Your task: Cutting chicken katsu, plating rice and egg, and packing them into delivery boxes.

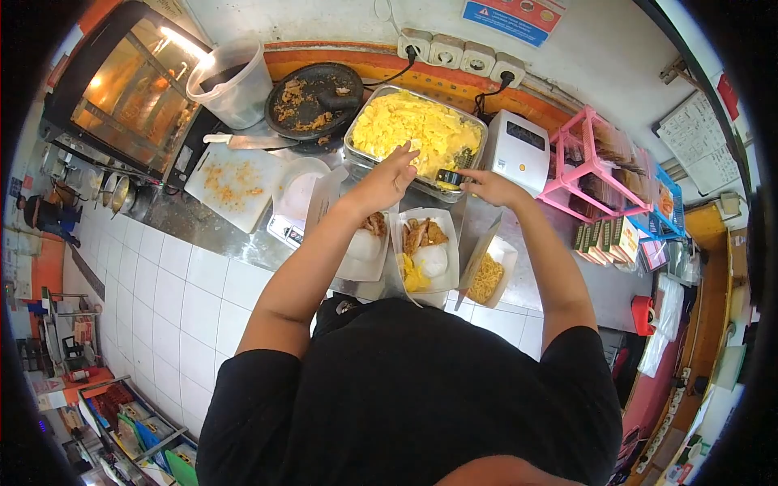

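Note:
My right hand (496, 188) grips a dark utensil (450, 176) whose kind I cannot make out, at the front right corner of a metal tray (350, 139) heaped with scrambled egg (417, 125). Over the tray's front edge is my left hand (391, 176), fingers stretched out and holding nothing. Just below stands an open paper meal box (450, 235) with white rice (431, 261), pieces of fried chicken (421, 235) and some egg. A second meal box (356, 267) with rice and chicken is partly hidden by my left forearm. To the right, another box holds noodles (486, 279).
A cutting board (235, 193) with crumbs, a knife (247, 142), a stone mortar (296, 113) and a plastic bucket (243, 89) stand left, near a lit display case (130, 89). Right are a white machine (519, 150), a pink rack (579, 166) and small cartons (612, 240).

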Demonstrator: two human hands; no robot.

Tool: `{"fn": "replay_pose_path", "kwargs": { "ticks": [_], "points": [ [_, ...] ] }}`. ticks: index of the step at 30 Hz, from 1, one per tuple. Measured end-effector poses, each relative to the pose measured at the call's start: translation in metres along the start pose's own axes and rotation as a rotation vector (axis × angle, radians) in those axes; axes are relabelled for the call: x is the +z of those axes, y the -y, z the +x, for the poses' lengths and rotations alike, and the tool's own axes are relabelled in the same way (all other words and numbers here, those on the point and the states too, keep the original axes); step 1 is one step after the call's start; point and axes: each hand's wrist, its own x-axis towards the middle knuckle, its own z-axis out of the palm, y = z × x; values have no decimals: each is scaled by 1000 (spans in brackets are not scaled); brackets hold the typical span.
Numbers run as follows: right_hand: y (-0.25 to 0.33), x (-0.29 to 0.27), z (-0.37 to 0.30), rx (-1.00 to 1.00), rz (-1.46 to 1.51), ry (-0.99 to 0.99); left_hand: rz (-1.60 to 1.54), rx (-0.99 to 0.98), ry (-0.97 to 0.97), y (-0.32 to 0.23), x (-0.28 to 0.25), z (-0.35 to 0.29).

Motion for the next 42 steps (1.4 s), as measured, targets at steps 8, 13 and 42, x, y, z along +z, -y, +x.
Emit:
{"fn": "replay_pose_path", "kwargs": {
  "ticks": [8,13,42],
  "points": [
    [74,-12,3,111,-579,-42,-81,16,-64,-2,-3,-10],
    [30,-7,6,-14,-454,-108,-35,-2,-60,-19,-14,-29],
    [45,-13,25,-9,-464,-39,-48,-55,-187,-21,-34,-110]
  ]
}}
